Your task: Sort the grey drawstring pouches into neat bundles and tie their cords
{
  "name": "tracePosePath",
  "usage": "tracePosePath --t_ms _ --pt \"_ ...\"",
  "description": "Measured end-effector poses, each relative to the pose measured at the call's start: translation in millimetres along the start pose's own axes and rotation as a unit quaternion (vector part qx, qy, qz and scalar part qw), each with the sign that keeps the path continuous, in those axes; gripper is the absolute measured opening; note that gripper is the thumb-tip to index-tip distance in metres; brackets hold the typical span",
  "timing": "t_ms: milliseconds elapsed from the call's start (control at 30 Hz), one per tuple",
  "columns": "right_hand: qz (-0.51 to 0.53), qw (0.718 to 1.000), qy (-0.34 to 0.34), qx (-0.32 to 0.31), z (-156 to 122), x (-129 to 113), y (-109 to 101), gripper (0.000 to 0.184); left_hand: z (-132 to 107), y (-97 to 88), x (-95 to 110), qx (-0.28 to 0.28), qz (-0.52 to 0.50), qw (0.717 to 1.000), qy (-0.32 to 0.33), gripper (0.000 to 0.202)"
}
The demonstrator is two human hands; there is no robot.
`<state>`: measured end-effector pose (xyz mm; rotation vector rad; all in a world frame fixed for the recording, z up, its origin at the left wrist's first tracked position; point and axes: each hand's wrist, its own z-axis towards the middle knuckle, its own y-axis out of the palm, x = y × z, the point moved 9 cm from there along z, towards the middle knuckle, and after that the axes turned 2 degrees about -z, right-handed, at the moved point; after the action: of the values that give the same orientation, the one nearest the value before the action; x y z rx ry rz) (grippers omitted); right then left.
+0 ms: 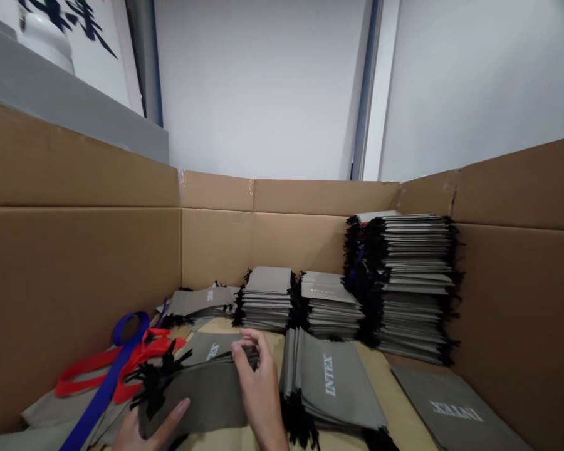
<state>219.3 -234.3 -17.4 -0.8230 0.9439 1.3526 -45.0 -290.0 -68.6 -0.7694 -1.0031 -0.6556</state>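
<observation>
Between my hands is a small bundle of grey drawstring pouches (202,398) with black cord tufts at its left end, its near face turned toward me. My left hand (153,432) grips the lower left end, thumb on the front. My right hand (258,382) closes on the right end, thumb and fingers at the upper edge. Just behind the bundle a grey pouch printed INTEX (204,347) shows partly. To the right of my right hand lies a fanned stack of INTEX pouches (329,382), with black cords hanging at its near side.
Cardboard walls (75,269) surround the space. Along the back stand several pouch stacks (267,294), the tallest stack (413,288) at right. A single pouch (455,407) lies front right. Red ribbon (87,369) and a blue strap (108,394) lie across pouches at left.
</observation>
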Motion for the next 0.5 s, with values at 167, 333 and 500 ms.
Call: tracePosePath --t_ms 167,333,500 --pt "0.031 1.0 -0.002 0.006 -0.7 -0.8 0.7 0.031 -4.6 3.3 4.4 -0.016 -0.054 0.996 -0.075 0.048" --pt "0.05 0.999 -0.002 -0.005 -1.0 1.0 3.6 0.03 -4.6 -0.3 2.0 0.007 -0.065 0.993 -0.096 0.048" --pt "0.053 0.999 0.003 -0.012 -2.0 4.4 2.6 0.034 -4.7 1.6 -2.5 0.001 -0.078 0.99 -0.113 0.045"
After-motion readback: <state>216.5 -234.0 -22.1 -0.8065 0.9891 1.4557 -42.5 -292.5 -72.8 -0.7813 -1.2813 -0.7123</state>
